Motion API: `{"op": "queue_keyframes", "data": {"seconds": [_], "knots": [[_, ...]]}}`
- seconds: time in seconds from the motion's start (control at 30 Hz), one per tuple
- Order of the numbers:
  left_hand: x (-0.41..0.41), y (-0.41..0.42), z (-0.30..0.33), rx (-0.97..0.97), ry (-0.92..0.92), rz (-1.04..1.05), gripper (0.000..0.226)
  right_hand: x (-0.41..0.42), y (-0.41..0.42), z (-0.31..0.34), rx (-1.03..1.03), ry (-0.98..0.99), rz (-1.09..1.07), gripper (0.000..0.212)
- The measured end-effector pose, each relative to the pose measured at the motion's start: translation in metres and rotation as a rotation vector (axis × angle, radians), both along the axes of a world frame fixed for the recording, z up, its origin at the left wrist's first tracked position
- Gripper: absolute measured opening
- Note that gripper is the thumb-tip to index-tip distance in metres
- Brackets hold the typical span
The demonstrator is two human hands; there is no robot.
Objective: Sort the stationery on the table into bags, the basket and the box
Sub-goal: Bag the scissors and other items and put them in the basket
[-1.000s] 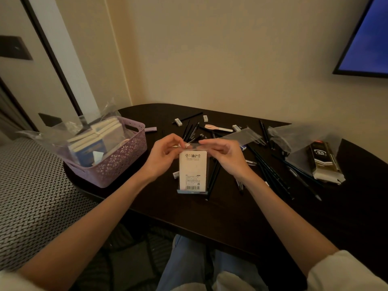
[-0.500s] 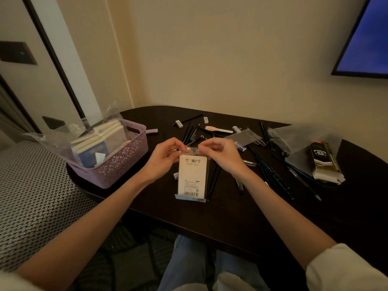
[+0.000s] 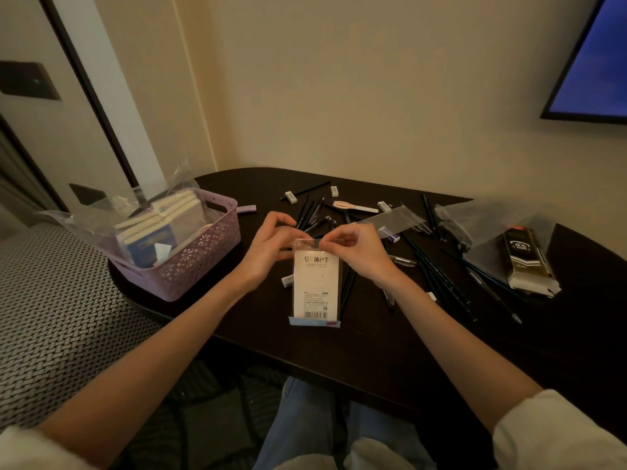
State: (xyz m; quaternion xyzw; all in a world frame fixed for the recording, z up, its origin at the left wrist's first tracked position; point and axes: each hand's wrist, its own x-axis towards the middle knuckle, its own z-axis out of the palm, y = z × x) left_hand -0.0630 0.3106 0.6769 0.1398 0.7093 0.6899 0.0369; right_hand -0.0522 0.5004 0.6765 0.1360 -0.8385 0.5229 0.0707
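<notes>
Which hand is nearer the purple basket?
Left. The left hand is just right of the purple basket; the right hand lies farther right, beyond the white packet both pinch.

Fine print and barcode on the white packet [image 3: 316, 286] below both grips: too small to read. Packet hides pencils [image 3: 349, 290] behind it. Clear bag hides much of the lilac basket [image 3: 203, 262] contents left of the grips. Wall screen [image 3: 597, 59] cut off at right edge.
</notes>
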Motion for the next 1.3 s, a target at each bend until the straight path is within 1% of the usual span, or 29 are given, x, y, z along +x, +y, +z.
{"op": "queue_keyframes", "data": {"seconds": [0.07, 0.1, 0.13, 0.17, 0.23, 0.27, 0.43, 0.57, 0.8, 0.87, 0.97, 1.07, 1.13, 1.23, 1.3], "knots": [[-0.001, 0.002, 0.000, -0.211, 0.085, 0.035, 0.026, 0.000, -0.001, 0.000, -0.007, 0.013, -0.004, 0.011], [-0.002, 0.003, -0.001, -0.309, 0.123, 0.053, 0.029, 0.001, -0.002, 0.000, -0.009, 0.021, -0.003, 0.011], [-0.003, 0.003, -0.002, -0.372, 0.148, 0.062, 0.026, 0.001, -0.002, 0.000, -0.008, 0.025, -0.003, 0.011], [-0.003, 0.003, -0.003, -0.393, 0.155, 0.062, 0.021, 0.001, -0.002, 0.000, -0.005, 0.026, -0.006, 0.010], [-0.002, 0.002, -0.005, -0.370, 0.131, 0.045, 0.010, 0.001, -0.003, 0.000, 0.003, 0.024, -0.015, 0.009], [-0.001, 0.002, -0.006, -0.355, 0.120, 0.039, 0.008, 0.001, -0.004, 0.000, 0.006, 0.025, -0.019, 0.009], [0.003, 0.001, -0.007, -0.347, 0.143, 0.035, 0.008, 0.002, -0.004, 0.001, 0.010, 0.009, 0.018, 0.009], [0.008, 0.002, -0.006, -0.341, 0.176, 0.040, 0.012, -0.001, -0.007, 0.000, 0.101, -0.034, 0.028, 0.009], [0.010, 0.001, -0.007, -0.295, 0.133, 0.059, 0.011, 0.001, -0.007, 0.004, 0.180, -0.015, 0.033, 0.008], [0.010, 0.000, -0.007, -0.299, 0.137, 0.074, 0.013, 0.002, -0.004, 0.005, 0.168, -0.028, 0.016, 0.011], [0.009, -0.001, -0.007, -0.306, 0.125, 0.096, 0.012, 0.006, 0.005, 0.003, 0.083, -0.077, -0.011, 0.017], [0.010, 0.000, -0.008, -0.303, 0.109, 0.090, 0.010, 0.011, 0.010, -0.001, 0.098, -0.087, 0.001, 0.019], [0.010, 0.004, -0.010, -0.300, 0.074, 0.098, 0.008, 0.013, 0.011, -0.002, 0.107, -0.091, -0.008, 0.019], [0.008, 0.012, -0.010, -0.317, -0.057, 0.155, 0.005, 0.015, 0.007, -0.002, 0.077, -0.078, -0.039, 0.021], [0.006, 0.016, -0.009, -0.333, -0.106, 0.196, 0.003, 0.017, 0.003, 0.000, 0.054, -0.055, -0.052, 0.023]]}}
